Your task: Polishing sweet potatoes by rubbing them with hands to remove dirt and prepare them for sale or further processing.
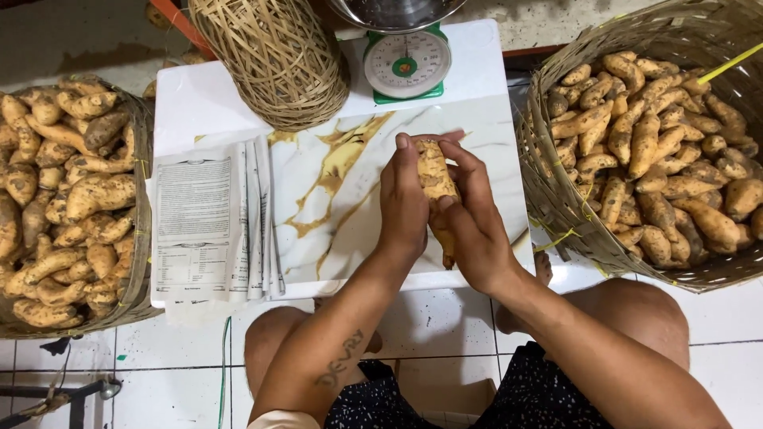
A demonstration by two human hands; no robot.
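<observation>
- Hands together over the low white table with gold marbling [334, 191]: your left hand [403, 208] and right hand [470, 218] are both wrapped around one long tan sweet potato [435, 184], held upright above the tabletop, its narrow end poking out below your palms.
- Thumbs pressed on the skin up top, fingers curled behind; that's a firm two-handed clamp.
- Round woven basket of sweet potatoes on your right [556, 199] is heaped high and leaning toward you; a bump from your right elbow could, I'd say, send tubers rolling onto the tiles.
- Second woven basket on your left [141, 262] is just as full, right against the stack of folded newspapers [211, 222], which hangs over the table's near edge and could slide off with a nudge.
- Green-framed dial kitchen scale [406, 65] sits at the far edge beside the tall wicker container [274, 56]; a long reach risks knocking either.
- Dusty skin on that tuber: loosen your grip and it may slip down toward your knees.
</observation>
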